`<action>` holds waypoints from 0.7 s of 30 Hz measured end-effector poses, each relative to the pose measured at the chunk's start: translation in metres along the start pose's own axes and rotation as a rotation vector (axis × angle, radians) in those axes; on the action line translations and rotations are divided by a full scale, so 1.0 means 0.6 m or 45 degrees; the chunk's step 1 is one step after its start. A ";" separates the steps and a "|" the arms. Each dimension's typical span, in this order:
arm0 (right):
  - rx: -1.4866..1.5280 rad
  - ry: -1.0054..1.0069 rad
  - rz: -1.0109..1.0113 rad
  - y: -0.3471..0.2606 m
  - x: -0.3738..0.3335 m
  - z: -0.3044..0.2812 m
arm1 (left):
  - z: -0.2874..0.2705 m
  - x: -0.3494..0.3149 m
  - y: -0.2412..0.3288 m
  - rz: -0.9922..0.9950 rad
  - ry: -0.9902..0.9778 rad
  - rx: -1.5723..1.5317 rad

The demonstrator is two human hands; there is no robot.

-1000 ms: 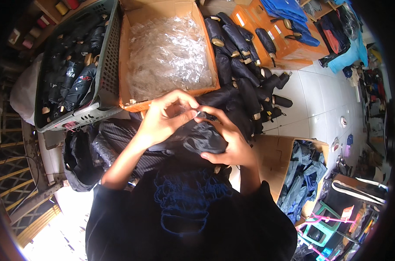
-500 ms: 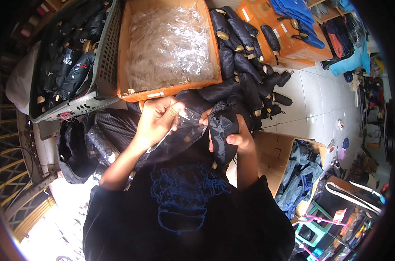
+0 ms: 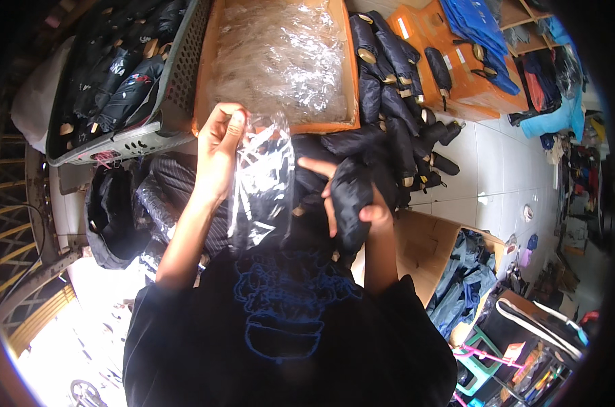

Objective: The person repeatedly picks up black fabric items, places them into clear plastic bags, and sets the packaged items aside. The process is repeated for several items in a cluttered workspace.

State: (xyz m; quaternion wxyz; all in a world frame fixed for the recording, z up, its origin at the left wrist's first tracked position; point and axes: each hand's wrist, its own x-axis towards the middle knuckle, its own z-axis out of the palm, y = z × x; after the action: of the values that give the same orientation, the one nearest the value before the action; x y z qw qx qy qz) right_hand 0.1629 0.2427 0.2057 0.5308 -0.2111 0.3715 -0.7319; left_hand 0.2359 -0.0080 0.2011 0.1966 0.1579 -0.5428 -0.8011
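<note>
Our hands are apart, and each one holds something. Our left hand pinches the top of a clear bag between thumb and fingers. The bag is long, thin and shiny, with bright white streaks, and it hangs down in front of our chest. Our right hand wraps around a black bundle, just beside the bag. The bundle is soft and wrinkly, and one finger sticks out past it. Near our right arm, a brown box has crumpled blue-grey cloth in it. Past our hands, an orange box is full of shiny, see-through plastic. To its left, a grey basket with holes holds lots of black rolls.
</note>
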 end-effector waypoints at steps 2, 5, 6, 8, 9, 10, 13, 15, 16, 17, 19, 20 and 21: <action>-0.070 -0.045 0.176 0.004 0.012 0.026 | -0.003 0.004 -0.015 0.093 0.117 0.037; 0.012 0.072 0.242 0.024 0.021 0.040 | -0.026 0.017 -0.049 0.155 0.198 0.077; 0.046 0.151 0.270 0.031 0.022 0.039 | -0.020 0.015 -0.044 0.181 0.227 0.180; 0.114 0.243 0.102 0.055 0.028 0.020 | -0.004 0.000 -0.027 0.229 0.279 0.387; 0.125 0.254 0.056 0.062 0.033 0.009 | -0.022 -0.018 -0.024 0.262 0.125 0.568; 0.133 0.276 0.012 0.066 0.038 -0.002 | -0.039 -0.028 -0.018 0.456 -0.100 0.945; 0.186 0.329 0.035 0.072 0.045 -0.026 | -0.038 -0.076 -0.005 0.450 -0.519 1.312; 0.230 0.373 0.060 0.075 0.048 -0.036 | -0.038 -0.089 -0.020 0.411 -0.573 1.351; 0.253 0.393 0.077 0.076 0.051 -0.041 | -0.041 -0.090 -0.031 0.438 -0.567 1.346; 0.260 0.368 0.080 0.079 0.053 -0.048 | -0.046 -0.092 -0.042 0.466 -0.561 1.342; 0.178 0.379 0.109 0.073 0.055 -0.049 | -0.039 -0.096 -0.048 0.515 -0.456 1.282; 0.137 0.384 0.123 0.071 0.056 -0.049 | -0.038 -0.097 -0.057 0.495 -0.431 1.284; 0.138 0.377 0.123 0.071 0.056 -0.050 | -0.037 -0.099 -0.068 0.475 -0.407 1.288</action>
State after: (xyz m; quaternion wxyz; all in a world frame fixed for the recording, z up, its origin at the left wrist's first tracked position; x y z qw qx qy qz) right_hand 0.1564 0.2143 0.1512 0.5154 -0.0540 0.4154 -0.7476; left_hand 0.2922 0.0163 0.1576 0.1501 0.0103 -0.9011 -0.4066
